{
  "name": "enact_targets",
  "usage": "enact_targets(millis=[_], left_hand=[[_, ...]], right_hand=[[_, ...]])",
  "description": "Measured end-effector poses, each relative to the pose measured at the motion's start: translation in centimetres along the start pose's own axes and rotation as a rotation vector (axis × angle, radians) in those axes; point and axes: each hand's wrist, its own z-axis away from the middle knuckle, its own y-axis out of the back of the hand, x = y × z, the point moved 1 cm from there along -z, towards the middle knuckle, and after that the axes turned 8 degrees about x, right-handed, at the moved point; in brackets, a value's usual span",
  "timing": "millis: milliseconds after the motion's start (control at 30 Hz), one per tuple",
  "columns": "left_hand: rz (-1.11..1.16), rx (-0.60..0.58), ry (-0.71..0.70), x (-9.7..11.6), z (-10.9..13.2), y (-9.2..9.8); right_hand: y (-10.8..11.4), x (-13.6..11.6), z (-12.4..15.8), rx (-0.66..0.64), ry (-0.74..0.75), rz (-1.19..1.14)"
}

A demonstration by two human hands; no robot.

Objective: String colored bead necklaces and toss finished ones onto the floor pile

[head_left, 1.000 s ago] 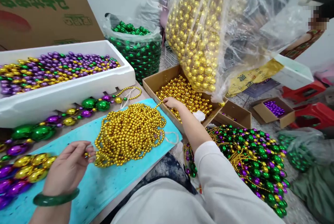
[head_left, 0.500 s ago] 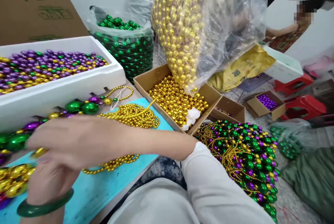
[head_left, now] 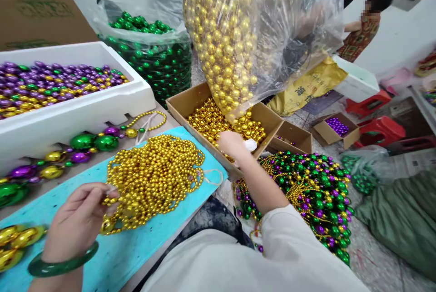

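My left hand [head_left: 80, 219], with a green bangle [head_left: 64, 262] on the wrist, pinches an end of gold bead string [head_left: 111, 201] between thumb and fingers. That string lies beside a heap of gold bead strands [head_left: 156, 178] spread over the blue board [head_left: 112, 260]. To the right, my right hand [head_left: 232, 144] reaches over the near wall of a cardboard box [head_left: 182, 112], down at the loose gold beads [head_left: 207, 117]. Its fingers look curled, and their tips are hidden. White crumpled material [head_left: 251, 145] is next to it in the box.
A white foam box [head_left: 139, 94] of mixed beads stands at left, a beaded garland [head_left: 81, 142] along it. A clear bag of gold beads [head_left: 221, 42] hangs over the cardboard box. Finished-looking bead strands [head_left: 316, 201] hang at right. Another person [head_left: 363, 33] is behind.
My right hand has moved from over my left hand across to the cardboard box at right. The gold strands are now uncovered. The view has shifted slightly.
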Motion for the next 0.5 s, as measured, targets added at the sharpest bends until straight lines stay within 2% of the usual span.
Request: enact_targets(millis=[67, 100, 167, 300, 500], left_hand=[[0.018, -0.007, 0.029, -0.2, -0.1, 0.0], [0.028, -0.001, 0.046, -0.2, -0.1, 0.0], [0.043, 0.019, 0.074, -0.3, 0.0, -0.2], [0.066, 0.014, 0.067, -0.6, 0.1, -0.6], [0.067, 0.021, 0.061, -1.7, -0.2, 0.2]], right_hand=[[-1.0, 6.0, -1.2, -0.1, -0.15, 0.108], [-1.7, 8.2, -1.7, -0.144, -0.186, 0.142], [-3.4, 10.7, -2.7, -0.215, -0.196, 0.179], [-5.9, 11.6, -4.0, -0.326, -0.124, 0.213], [-7.8, 9.6, -2.8, -0.497, 0.024, 0.211]])
